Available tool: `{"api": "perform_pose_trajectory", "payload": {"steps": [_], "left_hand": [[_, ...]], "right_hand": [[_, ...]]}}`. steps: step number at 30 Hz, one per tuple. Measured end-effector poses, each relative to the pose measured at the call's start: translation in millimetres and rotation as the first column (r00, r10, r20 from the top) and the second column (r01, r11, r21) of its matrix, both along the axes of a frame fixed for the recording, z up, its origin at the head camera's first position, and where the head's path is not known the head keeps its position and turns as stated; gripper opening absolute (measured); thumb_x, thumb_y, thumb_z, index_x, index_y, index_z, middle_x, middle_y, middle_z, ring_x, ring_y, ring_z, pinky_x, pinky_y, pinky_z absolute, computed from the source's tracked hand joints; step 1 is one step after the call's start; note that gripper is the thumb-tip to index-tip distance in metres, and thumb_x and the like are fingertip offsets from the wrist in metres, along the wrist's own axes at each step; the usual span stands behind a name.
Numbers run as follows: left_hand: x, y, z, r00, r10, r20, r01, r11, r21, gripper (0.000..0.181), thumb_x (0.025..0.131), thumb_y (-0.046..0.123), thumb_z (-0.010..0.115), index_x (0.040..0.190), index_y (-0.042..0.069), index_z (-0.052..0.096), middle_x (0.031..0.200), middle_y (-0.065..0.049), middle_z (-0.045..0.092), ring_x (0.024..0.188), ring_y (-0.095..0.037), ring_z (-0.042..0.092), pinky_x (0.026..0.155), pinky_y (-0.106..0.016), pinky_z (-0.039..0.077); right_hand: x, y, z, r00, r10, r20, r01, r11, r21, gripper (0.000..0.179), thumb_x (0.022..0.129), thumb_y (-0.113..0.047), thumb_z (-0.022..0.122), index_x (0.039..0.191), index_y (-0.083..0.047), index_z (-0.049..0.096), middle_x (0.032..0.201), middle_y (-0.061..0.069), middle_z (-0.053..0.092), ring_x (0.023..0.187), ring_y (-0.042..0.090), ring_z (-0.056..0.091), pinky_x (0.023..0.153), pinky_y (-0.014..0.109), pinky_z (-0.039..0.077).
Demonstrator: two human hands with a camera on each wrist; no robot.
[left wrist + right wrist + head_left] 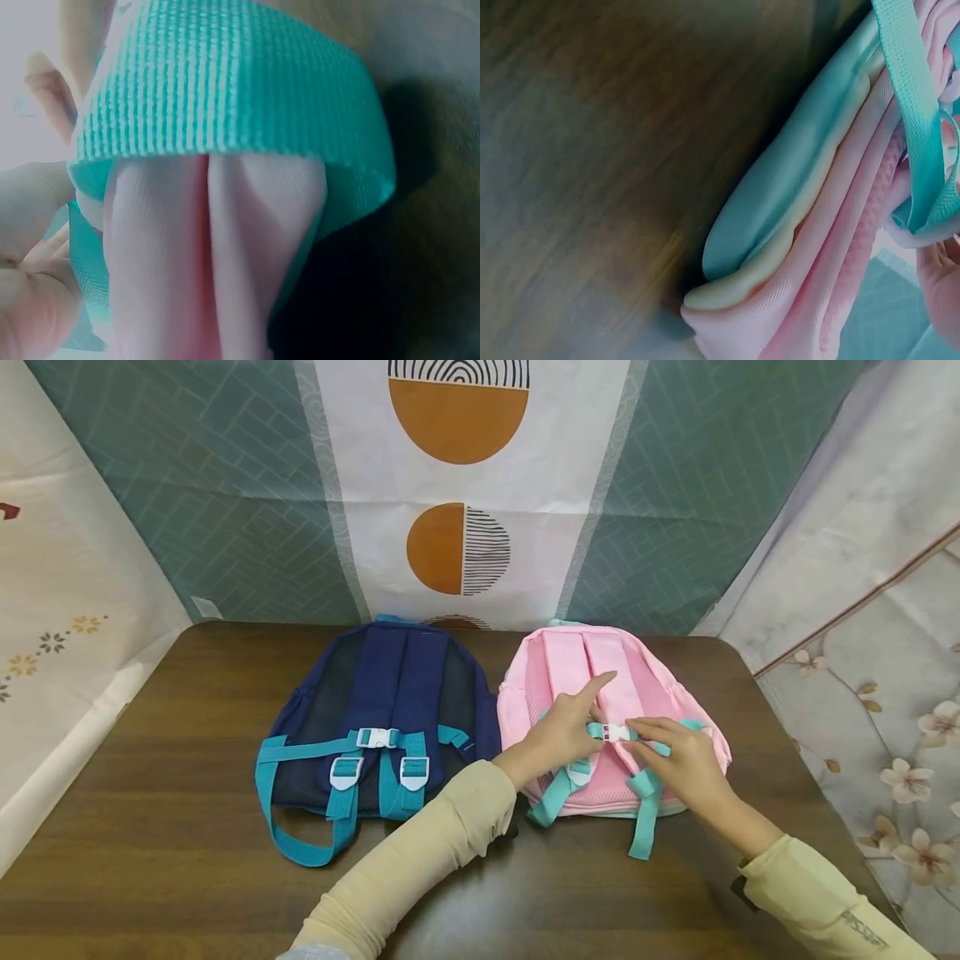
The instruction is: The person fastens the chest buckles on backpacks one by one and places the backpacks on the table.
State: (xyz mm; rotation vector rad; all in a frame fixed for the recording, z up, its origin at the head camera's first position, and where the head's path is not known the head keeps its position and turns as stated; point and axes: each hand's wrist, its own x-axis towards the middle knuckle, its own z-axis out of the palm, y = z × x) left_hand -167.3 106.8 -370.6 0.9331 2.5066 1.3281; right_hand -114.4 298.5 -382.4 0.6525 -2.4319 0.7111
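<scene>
A pink backpack point(525, 693) lies with its strap side up. Across its shoulder straps runs a teal strap with a white buckle point(617, 732), its two parts together. My left hand point(555, 735) is at the buckle's left end, gripping the strap there, one finger pointing up and away. From the other side my right hand point(686, 764) pinches the buckle's right end between thumb and fingers. In the left wrist view a teal webbing loop point(225, 90) hides most of the left hand. The right wrist view shows the bag's side and a teal strap point(919, 112).
To the left lies a navy backpack point(405, 677), touching the pink one, its own white buckle point(377, 738) fastened across teal straps. Both bags rest on a brown wooden table point(187, 860). Patterned cloth point(247, 510) hangs behind and at both sides.
</scene>
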Motion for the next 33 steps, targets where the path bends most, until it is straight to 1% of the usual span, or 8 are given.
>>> {"api": "perform_pose_trajectory", "payload": {"steps": [8, 15, 20, 23, 25, 27, 30, 33], "left_hand": [[-4.6, -1.7, 0.4, 0.997, 0.074, 0.003, -0.074, 0.996, 0.058, 0.122, 0.073, -0.006, 0.074, 0.147, 0.037, -0.013, 0.104, -0.007, 0.066, 0.053, -0.011, 0.054, 0.050, -0.015, 0.046], [-3.4, -1.1, 3.6, 0.998, 0.046, -0.035, -0.047, 0.999, -0.023, 0.117, 0.077, -0.005, 0.071, 0.148, 0.037, -0.012, 0.114, -0.006, 0.065, 0.095, -0.017, 0.064, 0.058, -0.012, 0.046], [5.6, -9.4, 9.6, 0.995, -0.089, 0.034, 0.092, 0.990, -0.109, 0.108, 0.083, 0.012, 0.071, 0.149, 0.030, -0.012, 0.130, -0.008, 0.056, 0.112, -0.019, 0.058, 0.080, -0.019, 0.049], [20.7, -21.9, 17.3, 0.979, -0.194, 0.064, 0.202, 0.965, -0.168, 0.101, 0.086, 0.021, 0.068, 0.150, 0.024, -0.011, 0.145, -0.009, 0.039, 0.128, -0.020, 0.044, 0.097, -0.027, 0.043], [31.1, -35.1, 23.4, 0.973, -0.226, 0.052, 0.232, 0.952, -0.198, 0.094, 0.088, 0.026, 0.065, 0.151, 0.023, -0.006, 0.151, -0.006, 0.029, 0.135, -0.017, 0.033, 0.104, -0.031, 0.036], [38.1, -52.5, 29.9, 0.976, -0.218, 0.000, 0.212, 0.952, -0.219, 0.087, 0.090, 0.029, 0.062, 0.151, 0.023, 0.001, 0.152, -0.004, 0.025, 0.138, -0.015, 0.028, 0.107, -0.032, 0.032], [41.1, -85.3, 37.8, 0.976, -0.138, -0.168, 0.087, 0.957, -0.278, 0.077, 0.091, 0.032, 0.060, 0.151, 0.020, 0.014, 0.152, -0.005, 0.025, 0.139, -0.018, 0.024, 0.111, -0.037, 0.026], [36.4, -120.9, 41.7, 0.923, -0.041, -0.383, -0.101, 0.934, -0.342, 0.069, 0.091, 0.032, 0.060, 0.148, 0.014, 0.026, 0.152, -0.010, 0.027, 0.141, -0.027, 0.022, 0.113, -0.045, 0.019]], "right_hand": [[-13.4, -8, -2.6, 0.995, -0.031, 0.094, 0.036, 0.998, -0.048, 0.033, 0.064, 0.002, 0.081, 0.096, 0.001, 0.073, 0.090, 0.009, 0.072, 0.082, 0.026, 0.068, 0.074, -0.002, 0.037], [-20.8, -7, -5.1, 0.993, 0.011, 0.116, -0.010, 1.000, -0.015, 0.033, 0.065, 0.004, 0.080, 0.097, 0.000, 0.073, 0.089, 0.008, 0.072, 0.078, 0.023, 0.068, 0.068, 0.007, 0.045], [-24.5, -1, -1.0, 0.953, 0.025, 0.301, -0.033, 0.999, 0.021, 0.034, 0.076, -0.007, 0.076, 0.108, -0.002, 0.068, 0.101, 0.010, 0.069, 0.085, 0.026, 0.067, 0.073, 0.036, 0.054], [-23.1, 4, 2.5, 0.900, 0.035, 0.435, -0.046, 0.999, 0.016, 0.044, 0.084, -0.018, 0.071, 0.123, -0.001, 0.059, 0.118, 0.014, 0.062, 0.102, 0.033, 0.061, 0.083, 0.050, 0.050], [-20.7, 7, 5.4, 0.890, 0.036, 0.455, -0.052, 0.998, 0.024, 0.050, 0.086, -0.023, 0.068, 0.129, -0.004, 0.053, 0.127, 0.014, 0.055, 0.114, 0.036, 0.054, 0.088, 0.055, 0.045], [-19.4, 11, 8.9, 0.909, 0.032, 0.415, -0.057, 0.997, 0.048, 0.053, 0.086, -0.024, 0.068, 0.132, -0.007, 0.050, 0.131, 0.014, 0.051, 0.120, 0.036, 0.048, 0.091, 0.058, 0.041], [-20.0, 17, 16.2, 0.946, 0.031, 0.323, -0.059, 0.995, 0.077, 0.058, 0.083, -0.022, 0.071, 0.134, -0.009, 0.049, 0.135, 0.015, 0.046, 0.129, 0.037, 0.036, 0.098, 0.061, 0.031], [-22.1, 26, 23.9, 0.969, 0.019, 0.246, -0.048, 0.993, 0.112, 0.067, 0.079, -0.026, 0.074, 0.137, -0.009, 0.046, 0.141, 0.018, 0.040, 0.137, 0.037, 0.021, 0.105, 0.064, 0.015]]}}
